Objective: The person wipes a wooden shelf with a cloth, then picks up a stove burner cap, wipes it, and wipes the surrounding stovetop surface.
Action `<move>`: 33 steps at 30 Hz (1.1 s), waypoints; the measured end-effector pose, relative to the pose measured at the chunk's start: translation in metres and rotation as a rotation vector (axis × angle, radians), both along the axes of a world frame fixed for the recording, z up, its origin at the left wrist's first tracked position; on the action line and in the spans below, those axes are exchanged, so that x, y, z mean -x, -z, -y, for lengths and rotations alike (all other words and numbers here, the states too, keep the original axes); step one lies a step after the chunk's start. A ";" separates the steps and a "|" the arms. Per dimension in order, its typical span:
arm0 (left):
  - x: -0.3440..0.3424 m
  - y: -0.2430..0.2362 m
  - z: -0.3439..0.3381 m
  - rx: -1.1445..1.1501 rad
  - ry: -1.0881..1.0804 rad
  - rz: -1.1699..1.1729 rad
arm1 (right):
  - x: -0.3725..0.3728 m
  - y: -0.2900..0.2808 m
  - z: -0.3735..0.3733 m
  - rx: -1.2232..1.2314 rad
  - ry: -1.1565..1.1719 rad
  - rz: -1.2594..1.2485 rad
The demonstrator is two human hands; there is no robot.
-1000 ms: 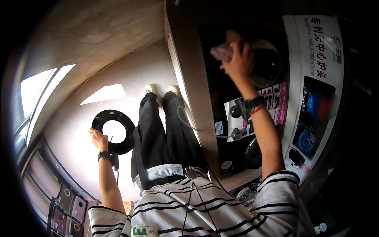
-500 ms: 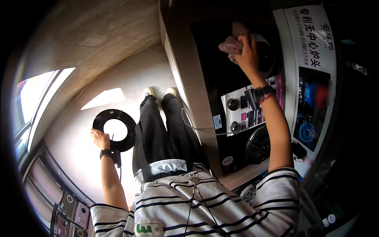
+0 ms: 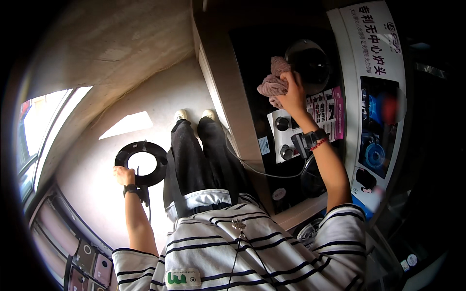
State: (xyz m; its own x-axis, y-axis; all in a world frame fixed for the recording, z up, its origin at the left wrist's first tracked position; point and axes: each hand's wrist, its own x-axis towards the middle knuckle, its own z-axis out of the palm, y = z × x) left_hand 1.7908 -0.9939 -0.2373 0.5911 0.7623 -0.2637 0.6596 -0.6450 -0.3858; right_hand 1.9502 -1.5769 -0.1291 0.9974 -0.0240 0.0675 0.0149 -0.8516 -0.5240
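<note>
My left hand (image 3: 124, 174) grips the rim of a black ring-shaped pan support (image 3: 161, 164), held over the floor left of my legs. Its middle is open, and bright floor shows through. On the right, a crumpled pinkish cloth (image 3: 273, 86) is bunched in my closed right hand (image 3: 292, 97), over the black cooktop (image 3: 250, 65). That hand is just left of the far round burner area (image 3: 310, 65). Nearer to me, two dark knobs (image 3: 282, 123) stand beside a printed white-and-pink sheet (image 3: 335, 109). My right wrist and forearm cover part of the sheet.
A printed display board (image 3: 374, 58) runs along the cooktop's right side. The near burner (image 3: 313, 177) is partly behind my right forearm. A thin grey cable (image 3: 247, 166) crosses from the cooktop toward my legs. Boxes (image 3: 87, 254) stand at lower left, near a window (image 3: 43, 126).
My right hand and the cloth have come nearer and slightly left, off the far burner area. The pan support in my left hand has tilted and dropped slightly nearer.
</note>
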 end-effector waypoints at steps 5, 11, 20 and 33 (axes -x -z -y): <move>0.010 0.005 -0.013 0.010 -0.042 -0.072 | 0.011 -0.060 0.026 -0.235 0.176 -0.057; 0.029 0.027 -0.040 -0.040 0.050 -0.364 | -0.018 -0.112 0.128 0.158 0.406 -0.049; 0.082 0.003 -0.062 0.793 -0.544 -0.222 | -0.032 -0.014 0.192 0.431 0.126 -0.327; 0.077 0.028 -0.052 0.668 -0.318 -0.398 | 0.026 -0.028 0.111 0.568 -0.109 -0.327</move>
